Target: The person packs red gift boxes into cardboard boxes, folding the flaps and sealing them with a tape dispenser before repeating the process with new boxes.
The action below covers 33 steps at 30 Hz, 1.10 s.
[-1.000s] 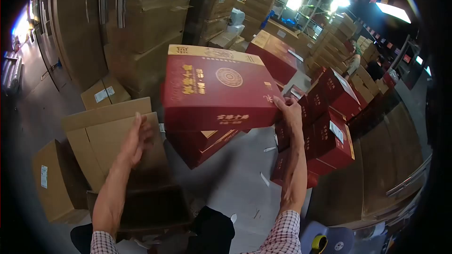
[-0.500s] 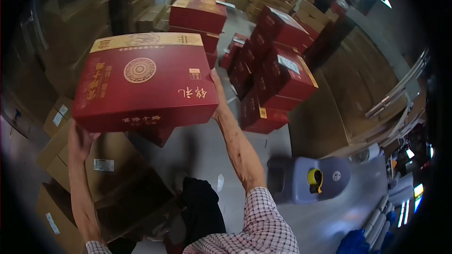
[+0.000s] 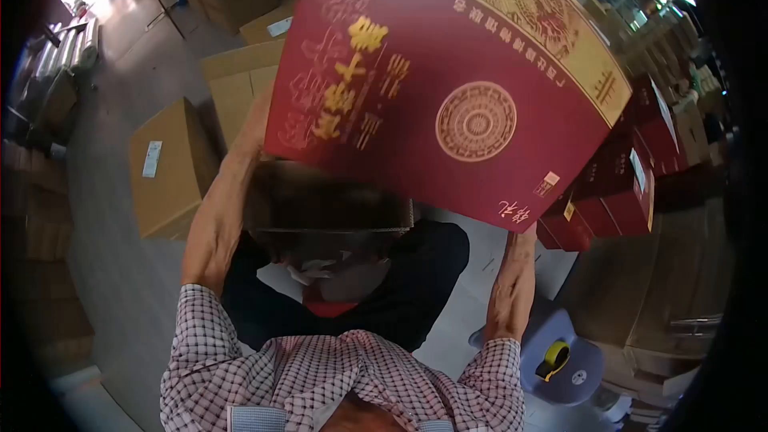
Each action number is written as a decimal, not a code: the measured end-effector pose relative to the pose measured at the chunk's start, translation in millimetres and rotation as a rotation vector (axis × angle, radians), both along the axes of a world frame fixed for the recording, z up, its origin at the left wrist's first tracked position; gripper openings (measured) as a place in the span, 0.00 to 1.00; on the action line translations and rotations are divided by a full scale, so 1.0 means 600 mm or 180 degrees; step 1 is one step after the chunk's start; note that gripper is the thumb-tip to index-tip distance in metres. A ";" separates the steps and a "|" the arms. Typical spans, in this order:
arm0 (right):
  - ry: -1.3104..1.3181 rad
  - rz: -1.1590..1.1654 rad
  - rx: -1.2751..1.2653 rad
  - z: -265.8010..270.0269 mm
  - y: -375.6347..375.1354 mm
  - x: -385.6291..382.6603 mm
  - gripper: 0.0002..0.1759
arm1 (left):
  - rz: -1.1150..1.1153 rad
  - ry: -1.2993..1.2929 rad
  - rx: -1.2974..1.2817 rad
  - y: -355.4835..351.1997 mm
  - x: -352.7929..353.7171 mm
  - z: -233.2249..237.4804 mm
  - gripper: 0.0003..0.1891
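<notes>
In the head view, close to the lens and high in the frame: a large red box (image 3: 448, 88) with gold lettering and a round gold emblem, tilted, its gold band toward the upper right. Gripped at its left edge by the left hand (image 3: 254, 124), fingers hidden behind the cardboard. Propped at its lower right corner by the right hand (image 3: 524, 238), fingertips likewise out of sight. Hangs just above an open dark carton (image 3: 328, 212) at the lap; cannot tell whether touching it. To the left on the floor, brown cartons (image 3: 168, 168). To the right, stacked red boxes (image 3: 632, 184). At lower right, a grey stool (image 3: 588, 360) carrying a yellow tape roll (image 3: 554, 358).
</notes>
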State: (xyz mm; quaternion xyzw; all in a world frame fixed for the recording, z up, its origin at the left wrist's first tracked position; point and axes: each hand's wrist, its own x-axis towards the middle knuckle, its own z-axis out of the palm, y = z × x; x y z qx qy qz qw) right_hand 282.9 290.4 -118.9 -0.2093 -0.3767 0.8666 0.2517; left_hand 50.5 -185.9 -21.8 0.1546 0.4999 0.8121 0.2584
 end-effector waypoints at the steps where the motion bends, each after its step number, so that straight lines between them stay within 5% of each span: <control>1: -0.0036 -0.0001 0.0016 0.001 -0.010 -0.006 0.28 | -0.0099 0.0139 -0.0595 -0.024 0.023 0.036 0.26; 3: -0.0118 0.0010 0.0050 0.000 -0.026 -0.013 0.27 | 0.0037 0.0251 -0.0529 -0.073 0.039 0.019 0.23; 7: -0.0281 0.0103 0.0142 -0.020 -0.085 -0.044 0.26 | 0.0830 -0.0950 0.0119 -0.155 0.098 -0.050 0.22; 11: -0.0459 0.0170 0.0301 -0.059 -0.152 -0.061 0.25 | 0.0185 -0.0934 0.1384 -0.242 0.081 -0.288 0.22; 13: -0.0543 0.0210 0.0340 -0.062 -0.145 -0.061 0.24 | 0.0297 -0.0558 0.1014 -0.225 0.061 -0.346 0.23; 18: -0.0849 0.0238 0.0578 -0.068 -0.161 -0.024 0.22 | 0.0490 -0.0470 0.1065 -0.196 0.037 -0.294 0.22; 25: -0.1419 0.0277 0.1054 -0.024 -0.222 0.188 0.20 | 0.0793 -0.0502 0.0975 -0.210 0.027 -0.244 0.21; 28: -0.1411 0.0530 0.1191 -0.040 -0.235 0.110 0.19 | 0.0945 -0.0572 0.0911 -0.220 0.028 -0.249 0.20; 33: -0.1039 0.0938 0.1261 -0.120 -0.263 -0.067 0.17 | 0.1381 -0.0695 0.0639 -0.280 0.043 -0.384 0.19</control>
